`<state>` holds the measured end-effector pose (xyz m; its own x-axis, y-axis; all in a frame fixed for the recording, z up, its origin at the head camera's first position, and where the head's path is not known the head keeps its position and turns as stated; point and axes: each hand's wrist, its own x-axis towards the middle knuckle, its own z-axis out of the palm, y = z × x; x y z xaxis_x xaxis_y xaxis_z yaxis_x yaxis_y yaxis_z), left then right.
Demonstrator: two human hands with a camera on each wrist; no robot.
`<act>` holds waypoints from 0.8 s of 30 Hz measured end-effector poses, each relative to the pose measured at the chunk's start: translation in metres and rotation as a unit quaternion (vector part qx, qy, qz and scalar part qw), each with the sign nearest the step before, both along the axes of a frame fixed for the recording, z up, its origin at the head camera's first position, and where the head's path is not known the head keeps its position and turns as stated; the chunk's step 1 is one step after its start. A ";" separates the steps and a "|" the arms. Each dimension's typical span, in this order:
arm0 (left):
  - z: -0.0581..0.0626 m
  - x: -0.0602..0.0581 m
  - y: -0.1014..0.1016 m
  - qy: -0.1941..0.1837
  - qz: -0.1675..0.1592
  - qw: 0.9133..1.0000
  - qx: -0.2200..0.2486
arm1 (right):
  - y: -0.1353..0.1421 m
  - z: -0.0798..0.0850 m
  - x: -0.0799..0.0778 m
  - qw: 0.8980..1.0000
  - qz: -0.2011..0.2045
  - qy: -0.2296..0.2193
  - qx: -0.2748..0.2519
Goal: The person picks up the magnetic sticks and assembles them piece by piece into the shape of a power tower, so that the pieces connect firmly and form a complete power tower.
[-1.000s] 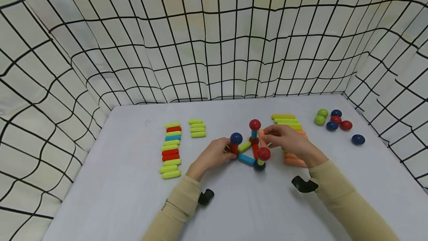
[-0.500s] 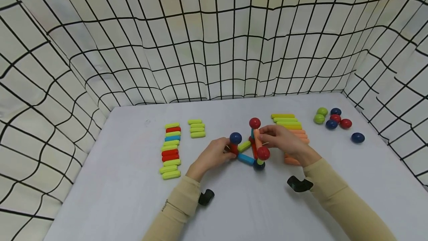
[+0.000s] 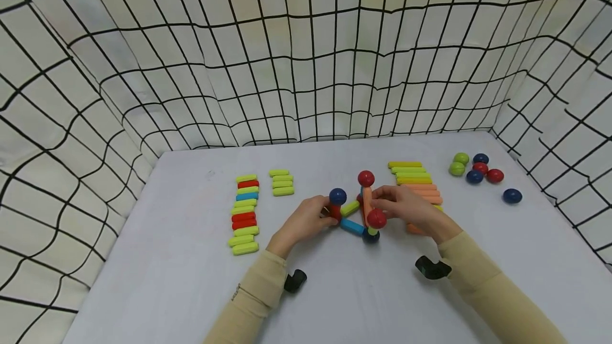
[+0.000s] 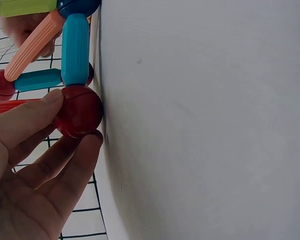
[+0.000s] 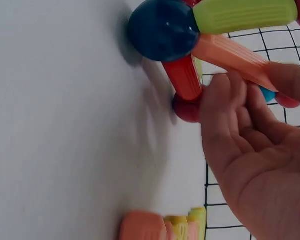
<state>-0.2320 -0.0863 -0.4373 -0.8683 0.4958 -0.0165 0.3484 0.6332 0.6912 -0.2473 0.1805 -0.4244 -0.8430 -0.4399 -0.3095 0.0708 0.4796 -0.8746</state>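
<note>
A construction of coloured rods and balls stands mid-table. My left hand (image 3: 308, 220) holds its left base corner, thumb and fingers around a red ball (image 4: 80, 112). Above that corner a red rod (image 3: 336, 211) carries a dark blue ball (image 3: 338, 196). With my right hand (image 3: 411, 207) I pinch an orange rod (image 5: 235, 57). This rod slants from the dark blue base ball (image 5: 162, 30) in front up to the rear upper red ball (image 3: 366, 178). A second upper red ball (image 3: 376, 218) tops a green rod (image 5: 247, 15). Blue rod (image 4: 76, 50) joins the two held-side base balls.
Left of the construction lie a column of short green, red and blue rods (image 3: 245, 216) and several green ones (image 3: 282, 182). Longer yellow and orange rods (image 3: 413, 174) lie behind my right hand. Loose balls (image 3: 478, 170) sit at back right. Black netting (image 3: 334, 84) encloses the table.
My right hand has moved slightly left and brought the orange rod from the right into line with the rear upper red ball. My left hand stays at its corner.
</note>
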 end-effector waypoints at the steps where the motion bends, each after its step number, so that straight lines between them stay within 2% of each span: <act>1: 0.000 0.000 0.000 0.001 -0.001 1.000 0.001 | 0.002 0.001 0.002 1.000 0.015 0.007 0.014; 4: -0.001 0.000 0.000 0.000 0.001 1.000 0.002 | 0.007 0.001 0.011 0.995 0.073 0.029 0.062; 7: -0.001 0.000 -0.001 0.004 0.003 1.000 0.005 | 0.007 -0.001 0.020 0.985 0.122 0.045 0.113; 10: -0.001 -0.001 -0.001 0.004 0.006 1.000 0.008 | 0.005 -0.006 0.024 0.980 0.136 0.048 0.134; 13: -0.001 0.000 -0.002 -0.003 0.008 1.000 0.010 | 0.002 -0.011 0.024 0.984 0.111 0.052 0.127; 18: -0.001 0.003 -0.004 -0.030 -0.002 0.999 0.017 | 0.005 -0.015 0.015 0.992 0.044 0.067 0.100; 24: 0.000 0.009 -0.001 -0.071 -0.071 0.994 0.031 | 0.011 -0.016 0.010 0.988 -0.015 0.121 0.090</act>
